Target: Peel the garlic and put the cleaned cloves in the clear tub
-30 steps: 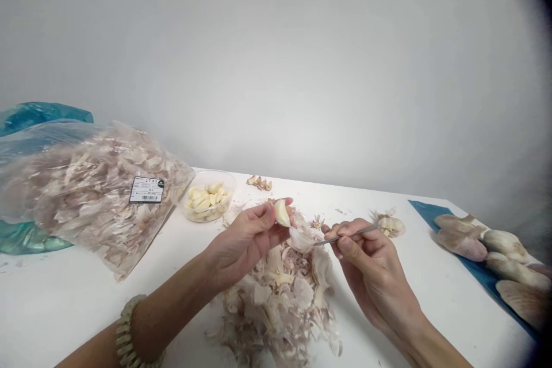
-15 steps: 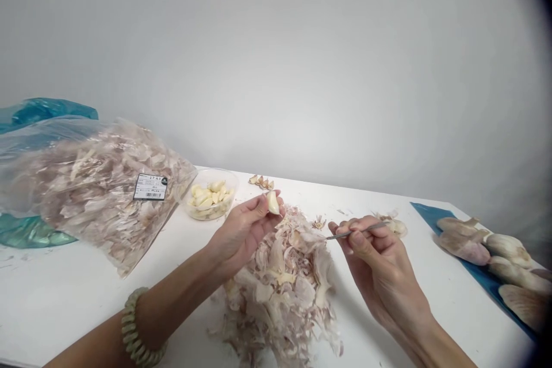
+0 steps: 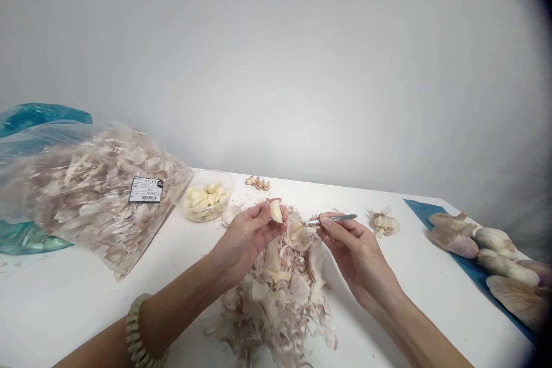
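Observation:
Between the thumb and fingers of my left hand [image 3: 248, 238] is a pale garlic clove [image 3: 276, 211], tilted upright. My right hand [image 3: 351, 253] pinches a small thin knife [image 3: 338, 218] with a grey handle, its tip pointing left toward the clove but apart from it. Below both hands spreads a heap of garlic skins [image 3: 280, 299]. To the left of my left hand stands a clear round bowl [image 3: 230, 184] with peeled cloves [image 3: 207, 196] in it. Beyond my right hand lies a partly broken garlic bulb [image 3: 385, 224].
A large clear bag of garlic skins [image 3: 95, 184] with a label leans at the left, blue plastic [image 3: 52, 114] behind it. Several unpeeled cloves [image 3: 257, 183] lie near the table's back edge. At the right, whole garlic bulbs [image 3: 495, 241] rest on a blue sheet [image 3: 425, 213].
My right hand has moved left, bringing the knife closer to the clove, and the knife now points left with its handle lying over the fingers. My left hand still holds the clove.

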